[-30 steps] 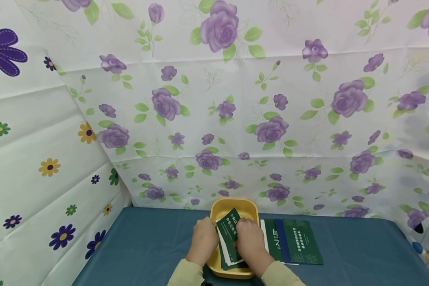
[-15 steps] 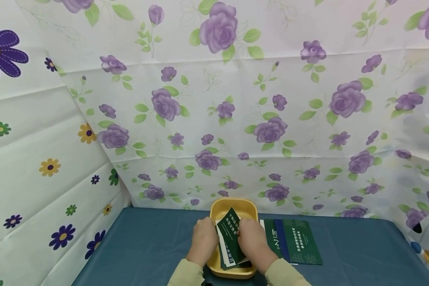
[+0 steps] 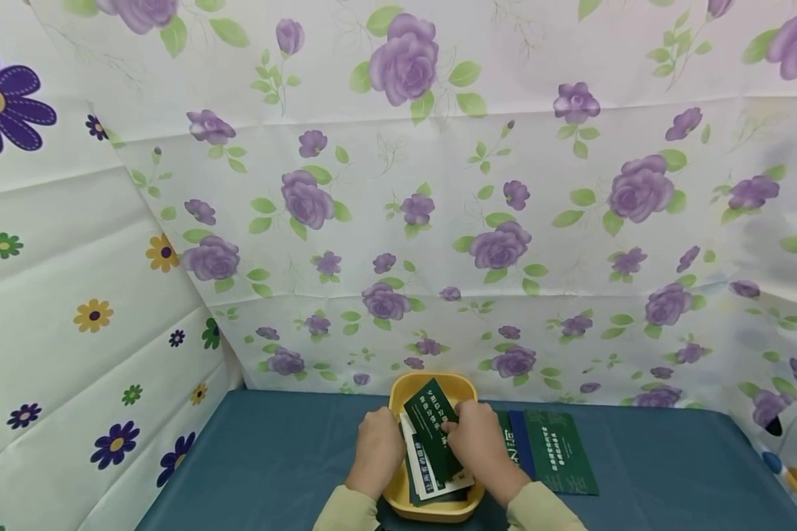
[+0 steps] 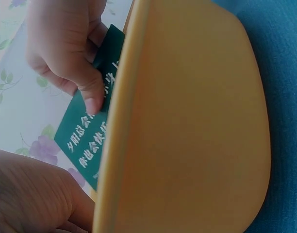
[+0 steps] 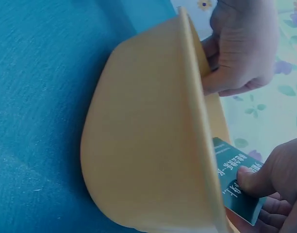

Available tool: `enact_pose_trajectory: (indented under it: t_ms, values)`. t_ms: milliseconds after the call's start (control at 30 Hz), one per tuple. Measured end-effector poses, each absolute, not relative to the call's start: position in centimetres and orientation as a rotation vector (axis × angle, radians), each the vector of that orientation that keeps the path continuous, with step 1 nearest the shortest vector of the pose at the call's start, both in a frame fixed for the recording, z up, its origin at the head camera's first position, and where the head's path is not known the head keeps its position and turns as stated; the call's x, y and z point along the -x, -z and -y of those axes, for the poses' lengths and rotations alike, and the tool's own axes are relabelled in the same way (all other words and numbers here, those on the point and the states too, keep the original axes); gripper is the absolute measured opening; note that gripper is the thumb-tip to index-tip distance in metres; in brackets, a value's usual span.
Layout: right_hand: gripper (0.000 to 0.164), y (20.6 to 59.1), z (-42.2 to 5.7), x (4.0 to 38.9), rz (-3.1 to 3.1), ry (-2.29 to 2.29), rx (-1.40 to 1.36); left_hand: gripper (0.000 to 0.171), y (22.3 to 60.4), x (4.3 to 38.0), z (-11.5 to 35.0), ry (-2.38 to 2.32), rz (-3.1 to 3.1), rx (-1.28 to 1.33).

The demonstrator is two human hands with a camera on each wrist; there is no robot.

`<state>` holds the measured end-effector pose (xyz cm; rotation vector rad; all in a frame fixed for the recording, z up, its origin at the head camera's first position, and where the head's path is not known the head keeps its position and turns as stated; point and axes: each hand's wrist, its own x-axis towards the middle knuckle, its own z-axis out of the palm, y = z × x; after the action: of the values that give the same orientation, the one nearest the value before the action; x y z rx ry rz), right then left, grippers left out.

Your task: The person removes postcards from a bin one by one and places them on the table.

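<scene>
Over a yellow plastic basin (image 3: 408, 509), my right hand (image 3: 480, 442) pinches a dark green card (image 3: 432, 413) printed with white Chinese characters. Its thumb presses on the card's face, as the left wrist view (image 4: 66, 48) shows. Beneath it, several white and green cards (image 3: 420, 464) fan out in a stack. My left hand (image 3: 378, 446) is curled over the basin's left side and grips the stack's left edge. Both wrist views hide its fingertips behind the basin wall. In the right wrist view that left hand (image 5: 245, 48) reaches in past the rim.
Just right of the basin, flat on the blue tablecloth (image 3: 292, 450), lie more green printed pieces (image 3: 558, 450) with a dark blue band (image 3: 523, 442) across them. A white floral sheet (image 3: 345, 258) hangs behind the table, and another patterned sheet (image 3: 126, 354) stands along the left side.
My right hand has shifted slightly right, sliding the green card up and right across the stack. More of the white printed card beneath shows. My left hand has stayed in place.
</scene>
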<state>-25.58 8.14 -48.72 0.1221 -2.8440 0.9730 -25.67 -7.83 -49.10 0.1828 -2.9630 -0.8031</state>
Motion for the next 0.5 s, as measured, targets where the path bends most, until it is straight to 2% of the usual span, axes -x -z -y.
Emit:
enact_pose_trajectory:
  t_ms: [167, 500]
  values:
    - [0.052, 48.3, -8.6, 25.5, 2.806, -1.068, -0.090, 0.008, 49.1, 25.6, 7.8, 0.811, 2.963, -0.183]
    - [0.053, 47.0, -10.4, 25.5, 2.758, -1.113, -0.054, 0.006, 49.1, 25.7, 7.7, 0.794, 2.992, -0.207]
